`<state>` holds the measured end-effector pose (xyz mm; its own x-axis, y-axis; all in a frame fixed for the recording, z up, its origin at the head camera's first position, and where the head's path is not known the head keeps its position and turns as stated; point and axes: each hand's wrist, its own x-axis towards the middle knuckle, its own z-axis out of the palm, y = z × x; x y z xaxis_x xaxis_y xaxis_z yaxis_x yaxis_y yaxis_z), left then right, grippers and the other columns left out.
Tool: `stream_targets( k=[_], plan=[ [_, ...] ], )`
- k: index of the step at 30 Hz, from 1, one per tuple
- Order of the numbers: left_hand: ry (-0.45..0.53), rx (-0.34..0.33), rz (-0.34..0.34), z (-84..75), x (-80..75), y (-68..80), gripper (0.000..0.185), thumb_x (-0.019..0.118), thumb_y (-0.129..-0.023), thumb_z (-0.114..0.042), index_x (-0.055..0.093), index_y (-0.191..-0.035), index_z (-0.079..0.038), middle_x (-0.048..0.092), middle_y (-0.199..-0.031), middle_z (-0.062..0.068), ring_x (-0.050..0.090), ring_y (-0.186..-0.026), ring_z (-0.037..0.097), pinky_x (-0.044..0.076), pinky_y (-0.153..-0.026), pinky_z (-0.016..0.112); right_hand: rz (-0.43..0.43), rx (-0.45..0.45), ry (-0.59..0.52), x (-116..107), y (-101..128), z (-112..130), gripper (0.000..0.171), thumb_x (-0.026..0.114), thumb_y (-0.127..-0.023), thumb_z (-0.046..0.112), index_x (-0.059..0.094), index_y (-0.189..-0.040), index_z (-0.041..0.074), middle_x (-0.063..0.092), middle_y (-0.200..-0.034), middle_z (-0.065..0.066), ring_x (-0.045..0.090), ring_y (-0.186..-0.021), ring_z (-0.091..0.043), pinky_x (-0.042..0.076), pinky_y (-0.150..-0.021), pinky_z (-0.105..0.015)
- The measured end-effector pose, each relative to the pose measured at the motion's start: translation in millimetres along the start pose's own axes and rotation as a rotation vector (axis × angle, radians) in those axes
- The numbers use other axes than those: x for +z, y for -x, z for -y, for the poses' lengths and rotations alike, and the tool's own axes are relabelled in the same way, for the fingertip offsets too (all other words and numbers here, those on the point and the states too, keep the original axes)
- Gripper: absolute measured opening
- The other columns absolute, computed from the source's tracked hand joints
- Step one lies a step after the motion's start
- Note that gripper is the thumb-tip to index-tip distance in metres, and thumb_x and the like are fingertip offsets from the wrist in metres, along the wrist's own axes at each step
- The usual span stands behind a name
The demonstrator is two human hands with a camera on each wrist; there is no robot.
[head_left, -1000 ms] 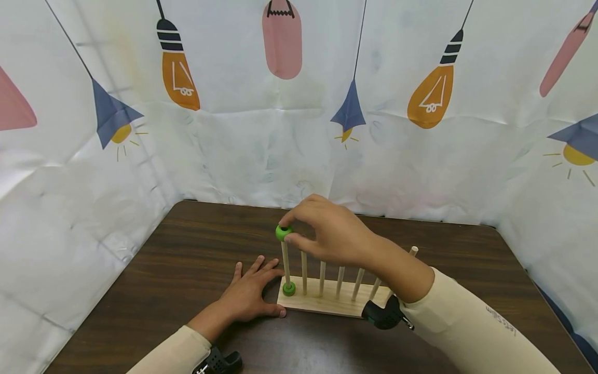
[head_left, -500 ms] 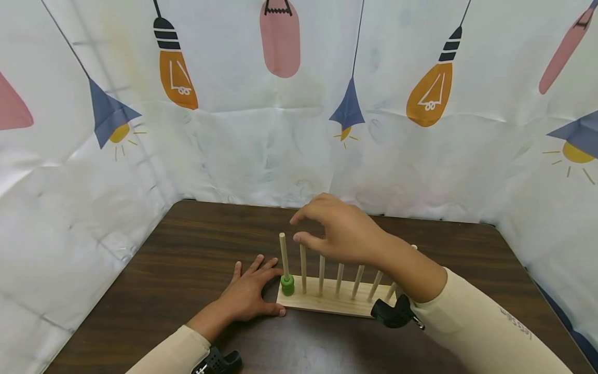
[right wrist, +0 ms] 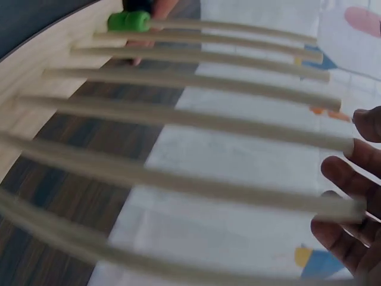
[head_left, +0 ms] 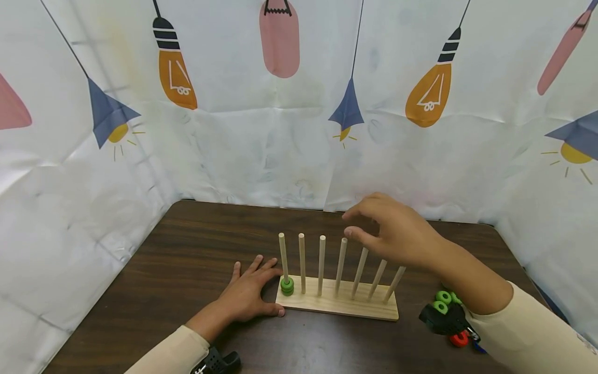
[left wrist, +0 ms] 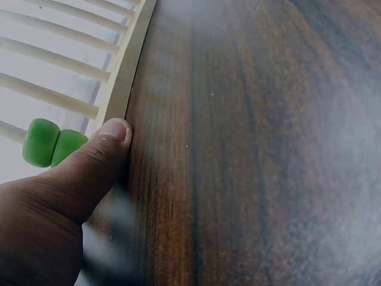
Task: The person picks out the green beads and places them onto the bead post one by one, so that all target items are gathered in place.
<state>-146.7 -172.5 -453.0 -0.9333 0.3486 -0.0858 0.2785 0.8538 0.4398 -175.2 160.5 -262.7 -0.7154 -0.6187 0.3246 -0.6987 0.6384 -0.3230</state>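
Two green rings (head_left: 287,284) are sitting on the peg by the flat, steadying left hand (head_left: 247,295); right hand (head_left: 397,234) is hovering empty, fingers loose, more rings (head_left: 444,298) waiting beside its wrist.

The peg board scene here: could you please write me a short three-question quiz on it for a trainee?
1. True or false: the right hand holds a green ring above the peg board.
2. How many pegs stand on the board, and which one carries the green rings?
A. Five, the middle one
B. Seven, the leftmost
C. Seven, the rightmost
3. What does the left hand do?

Key:
1. False: it hovers over the pegs and holds nothing.
2. B; two rings sit stacked at the foot of that peg.
3. It lies flat on the table, with its thumb against the board's left end.
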Motion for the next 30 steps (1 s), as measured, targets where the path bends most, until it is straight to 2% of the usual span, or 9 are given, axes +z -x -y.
stream_targets(
  k=[7,12,17,22,30],
  plan=[
    [-0.002,-0.001,-0.005,0.1,-0.2,-0.6,0.083,0.083,-0.073,-0.066,0.058,-0.144,-0.031,0.033,-0.165,0.002,0.014,-0.155,0.035,-0.004,-0.113,0.075,-0.008,0.078,0.016,-13,21,-17,0.019,0.075,-0.097,0.029,0.073,-0.115,0.022,0.066,-0.111,0.007,0.059,-0.099,-0.013,0.052,-0.083,-0.04],
    [-0.005,0.001,-0.009,0.3,-0.3,-0.7,0.083,0.083,-0.073,-0.067,0.058,-0.144,-0.032,0.033,-0.165,0.002,0.014,-0.155,0.035,-0.003,-0.113,0.075,-0.011,0.144,0.005,-21,37,-28,0.021,0.07,-0.1,0.032,0.071,-0.118,0.02,0.067,-0.119,0.005,0.061,-0.108,-0.019,0.052,-0.087,-0.045],
    [-0.006,0.004,-0.008,1.0,-0.4,-1.2,0.083,0.083,-0.073,-0.067,0.057,-0.144,-0.032,0.033,-0.165,0.002,0.014,-0.155,0.035,-0.003,-0.113,0.075,-0.012,0.213,0.008,-26,55,-41,0.025,0.068,-0.101,0.034,0.07,-0.122,0.021,0.065,-0.125,0.003,0.058,-0.099,-0.016,0.05,-0.083,-0.044],
    [-0.002,0.003,-0.009,0.3,-1.0,-1.2,0.082,0.083,-0.073,-0.067,0.058,-0.144,-0.032,0.033,-0.165,0.002,0.014,-0.155,0.035,-0.004,-0.114,0.075,-0.053,0.227,0.044,-27,72,-54,0.022,0.069,-0.101,0.03,0.07,-0.121,0.021,0.066,-0.121,0.003,0.058,-0.096,-0.015,0.05,-0.08,-0.04],
    [0.002,-0.003,-0.003,-0.6,-1.1,-0.6,0.082,0.084,-0.073,-0.066,0.058,-0.143,-0.032,0.033,-0.165,0.002,0.014,-0.155,0.035,-0.004,-0.113,0.075,-0.1,0.233,0.114,-23,98,-76,0.025,0.076,-0.096,0.027,0.072,-0.119,0.018,0.068,-0.116,-0.002,0.059,-0.084,-0.013,0.05,-0.065,-0.032]
  ],
)
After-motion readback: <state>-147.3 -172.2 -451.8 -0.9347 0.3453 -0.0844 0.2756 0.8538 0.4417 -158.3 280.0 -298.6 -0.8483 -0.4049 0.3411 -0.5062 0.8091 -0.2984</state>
